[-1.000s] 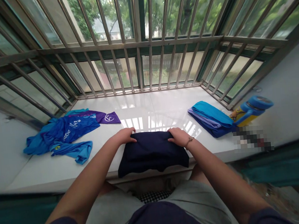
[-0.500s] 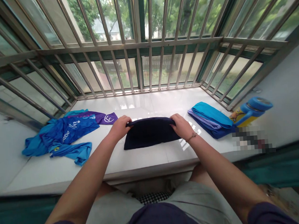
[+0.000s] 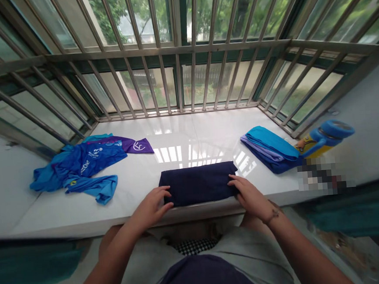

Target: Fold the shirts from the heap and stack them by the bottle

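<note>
A dark navy piece of clothing (image 3: 199,184), folded into a long flat rectangle, lies on the white sill close to its front edge. On its left end rests my left hand (image 3: 155,205), fingers apart, thumb at the near corner. My right hand (image 3: 246,193) touches the right end with fingers spread. Neither hand grips the cloth. To the right sits a stack of folded clothes (image 3: 270,148) in bright blue, lilac and dark blue. A rumpled heap of blue and purple clothing (image 3: 86,163) with white print spreads out at the left.
A blue and yellow bottle (image 3: 323,138) stands right of the stack, beside a blurred-out patch (image 3: 323,177). Metal window bars (image 3: 178,81) enclose the back and sides of the white sill (image 3: 183,140). Teal cloth (image 3: 32,268) hangs below at both sides.
The navy cloth, held raised by its far edge before, now lies flat and more compactly folded, nearer me. Both hands let go of that edge and came back to its ends.
</note>
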A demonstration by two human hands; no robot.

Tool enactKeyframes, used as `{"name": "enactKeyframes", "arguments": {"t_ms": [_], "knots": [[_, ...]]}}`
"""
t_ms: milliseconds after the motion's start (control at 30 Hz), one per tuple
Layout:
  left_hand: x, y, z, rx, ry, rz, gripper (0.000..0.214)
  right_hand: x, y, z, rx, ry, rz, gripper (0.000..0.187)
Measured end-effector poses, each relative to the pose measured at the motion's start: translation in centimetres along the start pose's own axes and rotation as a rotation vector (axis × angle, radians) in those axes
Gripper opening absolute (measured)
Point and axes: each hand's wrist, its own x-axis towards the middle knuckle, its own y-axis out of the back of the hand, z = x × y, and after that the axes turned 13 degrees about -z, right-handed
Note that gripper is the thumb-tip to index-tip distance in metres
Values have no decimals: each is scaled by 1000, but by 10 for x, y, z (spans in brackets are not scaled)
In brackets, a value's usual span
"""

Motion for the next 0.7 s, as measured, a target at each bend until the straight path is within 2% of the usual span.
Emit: {"name": "enactKeyframes", "arguments": {"t_ms": [100,200,267,333,433,567,700], "knots": [[20,6,-11,-9,124,175,29,17,12,0,8,-70,94,48],[46,9,-21,30,346,234,40,44,19,0,-21,-233,197,33],[63,11,-22,66,473,202,46,62,19,-1,-55,-389,203,35],[79,14,-20,88,548,137,49,78,16,-3,-86,-519,139,47],[95,19,-15,28,609,40,42,95,12,-8,-51,-617,36,54],[103,16,-13,-219,580,56,32,104,8,-12,285,-645,73,40],[100,0,-13,-829,562,201,40,102,3,-9,450,-627,113,20]]}}
